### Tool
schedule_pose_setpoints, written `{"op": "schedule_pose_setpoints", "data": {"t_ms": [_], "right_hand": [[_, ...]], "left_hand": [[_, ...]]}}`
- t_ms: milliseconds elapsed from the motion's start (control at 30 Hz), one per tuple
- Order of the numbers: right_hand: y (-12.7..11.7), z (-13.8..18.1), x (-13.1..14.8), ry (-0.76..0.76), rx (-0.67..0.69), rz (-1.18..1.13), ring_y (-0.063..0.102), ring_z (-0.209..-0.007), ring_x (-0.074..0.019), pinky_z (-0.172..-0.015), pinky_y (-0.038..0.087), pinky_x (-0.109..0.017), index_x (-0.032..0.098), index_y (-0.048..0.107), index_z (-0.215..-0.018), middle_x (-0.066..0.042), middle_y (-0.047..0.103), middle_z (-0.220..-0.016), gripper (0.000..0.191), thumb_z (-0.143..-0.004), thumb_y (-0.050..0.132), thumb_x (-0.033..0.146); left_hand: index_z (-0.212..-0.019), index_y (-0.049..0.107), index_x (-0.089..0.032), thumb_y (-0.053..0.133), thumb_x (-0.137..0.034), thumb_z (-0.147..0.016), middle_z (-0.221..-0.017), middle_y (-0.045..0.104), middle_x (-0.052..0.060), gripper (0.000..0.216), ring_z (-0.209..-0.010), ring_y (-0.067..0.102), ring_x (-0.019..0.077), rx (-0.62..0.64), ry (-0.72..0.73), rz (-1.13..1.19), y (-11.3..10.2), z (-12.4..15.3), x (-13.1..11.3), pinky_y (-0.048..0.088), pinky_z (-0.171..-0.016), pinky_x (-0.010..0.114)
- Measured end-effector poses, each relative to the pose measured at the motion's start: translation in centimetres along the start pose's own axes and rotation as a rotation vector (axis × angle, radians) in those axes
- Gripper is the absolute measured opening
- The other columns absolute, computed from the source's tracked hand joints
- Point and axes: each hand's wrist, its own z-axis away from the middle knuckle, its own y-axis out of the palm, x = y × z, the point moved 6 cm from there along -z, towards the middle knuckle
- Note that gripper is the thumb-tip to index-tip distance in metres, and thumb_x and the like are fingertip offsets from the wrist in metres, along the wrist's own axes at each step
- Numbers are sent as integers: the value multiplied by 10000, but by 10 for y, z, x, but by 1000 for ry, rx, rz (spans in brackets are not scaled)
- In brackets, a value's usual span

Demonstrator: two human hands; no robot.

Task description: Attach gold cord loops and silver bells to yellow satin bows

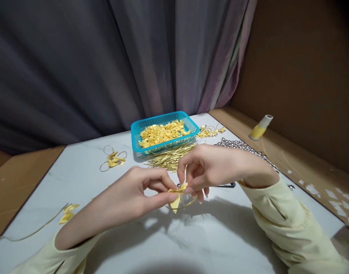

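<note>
Over the middle of the white table (174, 243), my left hand (137, 194) and my right hand (208, 167) meet fingertip to fingertip. Both pinch a small yellow ribbon bow (177, 196), whose tail hangs down between them. A thin gold wire loop (188, 201) curves below the bow. Both wrists wear pale yellow sleeves.
A blue basket (163, 131) full of yellow bows stands behind my hands, with a pile of gold wires (171, 156) in front of it. Finished bows on rings (114, 160) lie at left and also at back right (210, 131). Silver beads (243, 146) and a yellow thread spool (260, 128) sit right.
</note>
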Motion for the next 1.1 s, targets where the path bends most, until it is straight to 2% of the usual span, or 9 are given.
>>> {"op": "schedule_pose_setpoints", "data": {"t_ms": [133,267,467,700,800,900,1000,1100], "right_hand": [[-1,2,2,41,-63,59,639,-479,-127,-448,466,-180,170,542,-799,15,624,-536,100,-783,627,220],[-2,5,7,35,-133,115,620,-449,-123,-417,424,-176,171,547,-772,31,597,-478,83,-777,622,206],[-1,7,11,-6,-249,240,636,-468,-127,-438,422,-184,181,539,-792,27,632,-497,74,-751,583,139],[1,7,11,-25,-256,299,626,-467,-123,-418,379,-178,188,536,-777,33,627,-475,64,-760,583,149],[-3,8,11,-33,-286,334,626,-470,-115,-436,388,-177,186,536,-803,34,647,-502,119,-741,590,100],[-13,11,11,-25,-384,344,626,-465,-110,-457,406,-188,180,537,-828,25,672,-542,135,-749,581,80],[-21,13,14,-60,-520,317,641,-503,-117,-504,439,-209,171,553,-806,7,692,-577,80,-778,575,100],[-24,12,20,-149,-620,309,625,-539,-114,-517,437,-217,164,602,-740,5,686,-586,54,-789,608,143]], "left_hand": [[-806,650,-193,666,-293,-808,-737,745,-22,102,-708,675,139,14,-82,42,2,0,4,452,-599,201],[-822,629,-196,663,-330,-807,-730,748,-21,139,-689,659,146,27,-105,56,3,-1,8,433,-585,211],[-876,613,-216,662,-327,-808,-717,753,-41,140,-670,657,137,-21,-68,57,5,-1,13,435,-581,199],[-881,627,-214,619,-332,-843,-768,756,-31,124,-746,695,166,-1,-10,-29,6,-1,8,461,-631,219],[-866,638,-217,611,-318,-848,-760,749,-38,106,-726,690,149,-44,19,-81,1,-3,8,465,-642,208],[-892,658,-207,588,-297,-852,-698,732,-28,121,-646,664,136,-83,36,-171,-1,-8,15,462,-626,210],[-935,658,-184,527,-251,-857,-616,704,-9,167,-578,644,143,-4,5,-196,8,-14,30,466,-584,224],[-872,659,-169,499,-253,-861,-575,684,-11,182,-520,640,135,41,5,-177,15,-22,38,479,-540,214]]}}
